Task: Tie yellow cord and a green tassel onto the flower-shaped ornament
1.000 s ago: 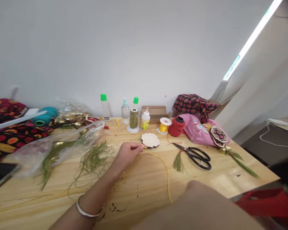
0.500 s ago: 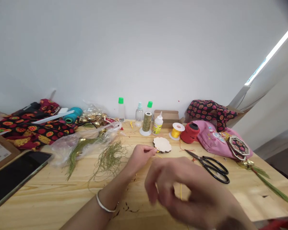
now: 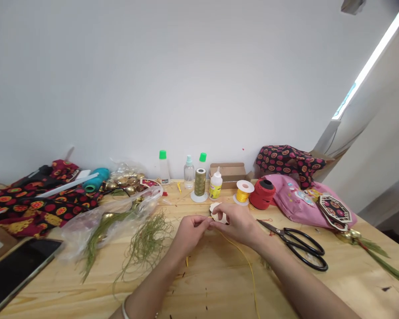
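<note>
My left hand [image 3: 191,231] and my right hand [image 3: 236,223] meet over the middle of the wooden table, fingertips pinched close together. Between them runs a thin yellow cord [image 3: 246,261], which trails from the fingers down toward the near edge. Just behind the fingertips lies a pale scallop-edged wooden piece [image 3: 214,206], partly covered by my right hand. Each hand is closed at the fingertips on the cord, though the exact grip point is too small to make out.
Black-handled scissors [image 3: 299,243] lie right of my hands. Loose green threads [image 3: 149,241] are to the left, near a phone [image 3: 20,270]. Behind stand a glue bottle [image 3: 216,184], an olive thread spool [image 3: 200,182], a yellow cord spool [image 3: 243,192] and a red thread cone [image 3: 262,193].
My right hand has moved from close to the camera forward to my left hand, and now pinches the cord beside it. The view has tilted up slightly.
</note>
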`<state>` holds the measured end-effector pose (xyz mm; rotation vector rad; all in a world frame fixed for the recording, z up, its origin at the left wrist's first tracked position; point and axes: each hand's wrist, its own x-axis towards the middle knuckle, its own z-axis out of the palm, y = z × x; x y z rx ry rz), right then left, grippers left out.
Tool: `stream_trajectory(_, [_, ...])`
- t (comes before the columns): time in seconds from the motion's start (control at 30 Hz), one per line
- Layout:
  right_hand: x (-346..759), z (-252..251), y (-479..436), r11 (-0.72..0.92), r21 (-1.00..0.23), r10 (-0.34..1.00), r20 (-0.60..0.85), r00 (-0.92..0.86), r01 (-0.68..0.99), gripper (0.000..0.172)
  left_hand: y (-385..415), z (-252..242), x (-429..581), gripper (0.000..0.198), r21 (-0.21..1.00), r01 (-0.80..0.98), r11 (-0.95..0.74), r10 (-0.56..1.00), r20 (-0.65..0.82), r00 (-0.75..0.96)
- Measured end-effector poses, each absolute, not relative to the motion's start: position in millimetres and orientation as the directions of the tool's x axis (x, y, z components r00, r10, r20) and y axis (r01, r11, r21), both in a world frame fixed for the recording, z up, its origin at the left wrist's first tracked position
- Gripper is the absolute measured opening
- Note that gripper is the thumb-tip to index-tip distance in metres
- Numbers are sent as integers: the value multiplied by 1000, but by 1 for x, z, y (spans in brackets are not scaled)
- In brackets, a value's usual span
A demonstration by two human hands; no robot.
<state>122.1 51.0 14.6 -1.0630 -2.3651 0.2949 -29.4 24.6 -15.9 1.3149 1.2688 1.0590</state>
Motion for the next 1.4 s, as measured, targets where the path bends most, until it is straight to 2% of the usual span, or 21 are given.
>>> stream_trajectory(0.23, [124,-5,53,602,-609,791,366,-490,516,14,23,-12,-29,31,985,165,54,997,-62,38])
stream_trajectory(0.4, [121,-11,51,534,-692,837,351,-421,486,12,22,-12,-28,27,980,199,23,1000,-24,6])
stream_trajectory(0.67, [115,-12,46,525,-650,850,375,-370,549,12,24,-12,-31,21,993,119,23,997,-14,-78])
stream_trajectory(0.83, [115,-16,48,485,-655,874,361,-325,579,12,26,-14,-30,19,997,83,5,997,1,-73])
stream_trajectory(1.07, [117,-21,52,480,-707,877,395,-273,519,5,22,-9,-27,48,995,67,-77,997,77,16])
stream_trajectory(1.13, [117,-21,52,496,-692,868,398,-297,524,3,21,-7,-27,49,993,83,-89,996,86,33])
stream_trajectory(1.3, [119,-17,50,563,-648,823,383,-420,513,17,24,-11,-29,49,994,79,-71,997,68,32])
stream_trajectory(1.4, [120,-13,50,583,-624,808,374,-455,521,17,27,-16,-31,46,998,43,-51,999,50,12])
